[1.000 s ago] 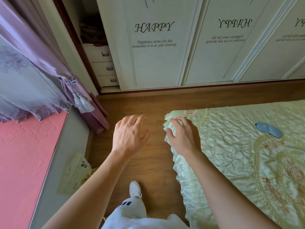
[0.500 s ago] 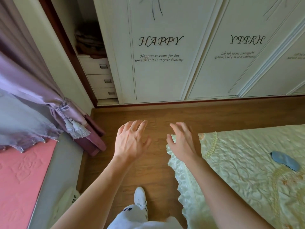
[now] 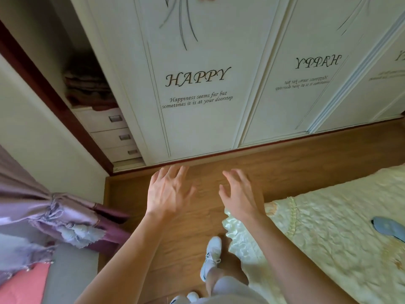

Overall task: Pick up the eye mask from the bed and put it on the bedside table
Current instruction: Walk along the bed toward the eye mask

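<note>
The blue eye mask (image 3: pixel 389 229) lies flat on the pale green satin bedspread (image 3: pixel 328 242), far over at the right edge of view and partly cut off there. Over the past second it has slid from well inside the frame to that edge, while the wardrobe doors (image 3: pixel 197 88) have grown to fill the upper view; I judge that the head has lifted and turned left, away from the bed, as the person steps along the wooden floor (image 3: pixel 192 233). A white sneaker (image 3: pixel 210 257) is planted just beside the frilled corner of the bedspread.

Both hands are released and grasping nothing. The left hand (image 3: pixel 167 194) hovers over the floor with fingers spread. The right hand (image 3: pixel 240 194) was over the near corner of the bedspread a second ago; now it hangs over bare floor just beyond that corner, fingers loosely apart, well apart from the mask.

So the pick-up is not yet begun, and the mask sits further from the gaze than before. No bedside table is in view. The next move probably calls for turning back right and reaching across the bedspread
</note>
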Available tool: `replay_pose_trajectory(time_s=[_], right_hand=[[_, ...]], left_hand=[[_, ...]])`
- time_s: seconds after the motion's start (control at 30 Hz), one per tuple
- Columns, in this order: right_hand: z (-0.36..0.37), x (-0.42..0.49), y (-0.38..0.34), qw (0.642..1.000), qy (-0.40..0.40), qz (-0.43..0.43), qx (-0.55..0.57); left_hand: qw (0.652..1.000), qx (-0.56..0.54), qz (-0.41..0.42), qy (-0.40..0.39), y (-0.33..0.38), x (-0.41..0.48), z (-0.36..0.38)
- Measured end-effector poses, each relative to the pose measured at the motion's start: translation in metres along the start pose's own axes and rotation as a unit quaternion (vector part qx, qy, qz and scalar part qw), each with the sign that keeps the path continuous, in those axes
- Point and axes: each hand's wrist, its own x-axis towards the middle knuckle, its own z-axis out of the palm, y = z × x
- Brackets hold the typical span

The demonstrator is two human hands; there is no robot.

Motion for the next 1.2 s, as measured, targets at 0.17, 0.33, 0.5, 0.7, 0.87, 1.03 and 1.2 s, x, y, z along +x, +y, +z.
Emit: replay_pose_trajectory(time_s=[0.17, 0.33, 0.5, 0.7, 0.87, 1.03, 1.2], right_hand=[[0.013, 0.069, 0.026, 0.999, -0.003, 0.035, 0.017], [0.013, 0.155, 0.08, 0.994, 0.032, 0.098, 0.027], [-0.004, 0.224, 0.151, 0.983, 0.074, 0.161, 0.035], [-0.02, 0.267, 0.223, 0.961, 0.104, 0.255, 0.033], [-0.029, 0.285, 0.276, 0.935, 0.116, 0.334, 0.03], [-0.023, 0.308, 0.318, 0.903, 0.133, 0.408, 0.023], [-0.027, 0.353, 0.358, 0.868, 0.147, 0.475, 0.024]], left_hand=[[0.999, 0.002, 0.036, -0.002, 0.017, 0.082, 0.013], [0.992, 0.032, 0.114, -0.03, 0.051, 0.188, 0.037], [0.975, 0.062, 0.201, -0.07, 0.113, 0.302, 0.065], [0.954, -0.005, 0.295, -0.054, 0.195, 0.391, 0.09], [0.933, -0.038, 0.35, -0.075, 0.257, 0.443, 0.112], [0.899, -0.04, 0.423, -0.106, 0.309, 0.495, 0.14], [0.86, -0.037, 0.492, -0.131, 0.358, 0.566, 0.174]])
